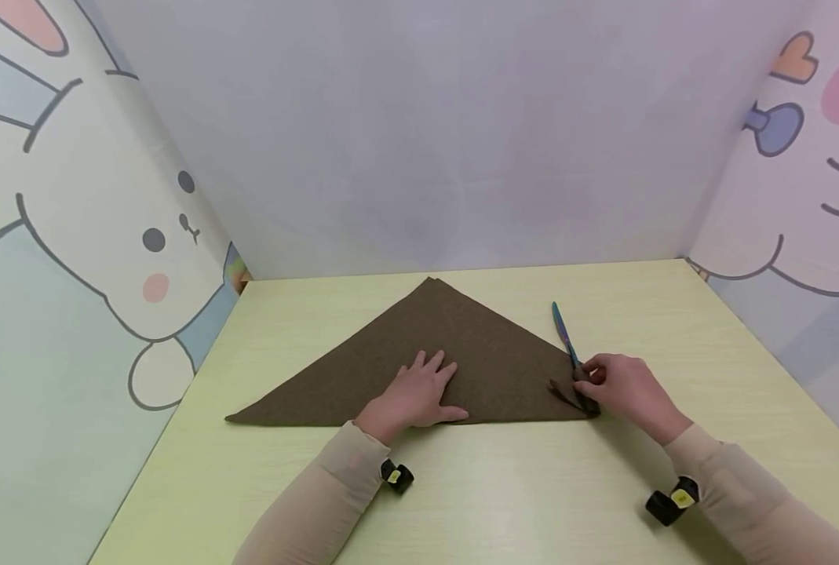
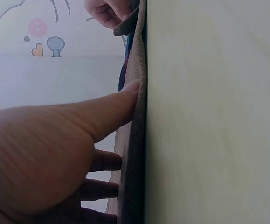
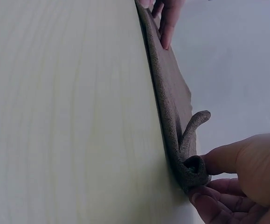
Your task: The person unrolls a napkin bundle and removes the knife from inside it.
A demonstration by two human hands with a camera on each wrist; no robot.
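A brown cloth point(image 1: 490, 345) lies folded into a wide triangle, its long edge towards me. My left hand point(image 1: 415, 392) rests spread on its middle; in the left wrist view the thumb touches the cloth near the folded edge. At the right corner, my right hand point(image 1: 620, 388) pinches the rolled cloth end point(image 3: 195, 170) between thumb and fingers. A narrow tip of cloth point(image 3: 194, 126) sticks out of the roll. From the roll, a shiny blue table knife point(image 1: 564, 333) points away from me, its lower part hidden in the cloth.
The pale wooden table point(image 1: 504, 486) carries the cloth. Behind it hangs a plain light curtain point(image 1: 426, 141), with cartoon-printed sheets point(image 1: 108, 235) at both sides. A small black camera point(image 1: 397, 475) is strapped to the left wrist, another black camera point(image 1: 672, 502) to the right.
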